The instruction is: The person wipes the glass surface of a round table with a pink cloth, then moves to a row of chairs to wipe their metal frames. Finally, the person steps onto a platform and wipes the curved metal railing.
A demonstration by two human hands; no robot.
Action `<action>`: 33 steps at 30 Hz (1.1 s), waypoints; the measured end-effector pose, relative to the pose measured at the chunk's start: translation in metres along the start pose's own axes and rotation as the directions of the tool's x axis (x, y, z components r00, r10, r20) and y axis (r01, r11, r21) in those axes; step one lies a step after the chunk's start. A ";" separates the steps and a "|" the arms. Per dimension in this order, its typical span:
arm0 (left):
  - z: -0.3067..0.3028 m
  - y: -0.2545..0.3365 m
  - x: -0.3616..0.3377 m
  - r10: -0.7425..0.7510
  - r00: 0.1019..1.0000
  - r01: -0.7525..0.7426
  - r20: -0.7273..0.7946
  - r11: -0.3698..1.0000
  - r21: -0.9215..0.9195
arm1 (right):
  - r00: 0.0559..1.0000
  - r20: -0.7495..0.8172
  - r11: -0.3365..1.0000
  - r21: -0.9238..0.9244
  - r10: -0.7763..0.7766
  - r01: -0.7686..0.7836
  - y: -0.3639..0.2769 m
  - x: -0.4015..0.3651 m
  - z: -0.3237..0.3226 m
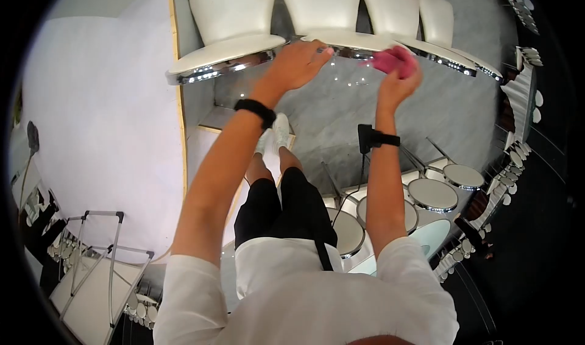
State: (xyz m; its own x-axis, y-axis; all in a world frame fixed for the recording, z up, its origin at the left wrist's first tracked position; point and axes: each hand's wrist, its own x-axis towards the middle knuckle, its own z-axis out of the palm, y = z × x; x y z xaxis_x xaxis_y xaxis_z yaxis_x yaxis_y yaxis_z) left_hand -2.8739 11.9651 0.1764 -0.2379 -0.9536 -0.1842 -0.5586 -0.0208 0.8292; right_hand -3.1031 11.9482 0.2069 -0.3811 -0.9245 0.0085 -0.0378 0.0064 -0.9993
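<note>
My left hand point(298, 65) is at the front rim of a white padded chair point(341, 39), its fingers over the seat edge and the thumb apart along the shiny chrome band. Part of its grip is hidden behind the rim. My right hand point(399, 86) holds a bunched pink cloth point(395, 60) close to the chrome edge, a little to the right. The cloth is slightly blurred. To the left stands another white chair point(228, 54) with the same chrome trim, and further white chairs point(436, 51) continue the row on the right.
A row of round-seated white stools or chairs point(432, 194) stands behind me on the right. At the left, a large pale platform point(109, 132) has a wood-coloured edge. A metal-framed piece point(91, 290) lies at lower left. My feet are on a step by the grey floor point(332, 123).
</note>
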 end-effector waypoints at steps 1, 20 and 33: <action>0.026 -0.002 0.013 0.201 0.945 -0.232 -0.257 0.968 -0.095 | 1.000 -0.005 1.000 -0.014 -0.010 0.010 0.008 0.011 -0.010; 0.137 0.050 0.124 -0.007 0.860 0.036 -0.510 0.998 0.046 | 0.991 0.071 0.989 -0.101 0.114 -0.107 0.097 0.132 -0.097; 0.142 0.036 0.118 0.163 0.897 -0.049 -0.411 0.961 0.274 | 0.936 0.303 0.946 -0.316 0.176 -0.076 0.128 0.178 -0.133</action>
State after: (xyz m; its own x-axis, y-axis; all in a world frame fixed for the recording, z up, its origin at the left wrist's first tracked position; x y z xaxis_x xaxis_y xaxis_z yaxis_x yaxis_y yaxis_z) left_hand -3.0347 11.8948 0.1097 0.0221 -0.9821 0.1871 -0.7422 0.1092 0.6612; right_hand -3.2987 11.8347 0.0855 -0.0832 -0.9802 -0.1796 -0.2989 0.1965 -0.9338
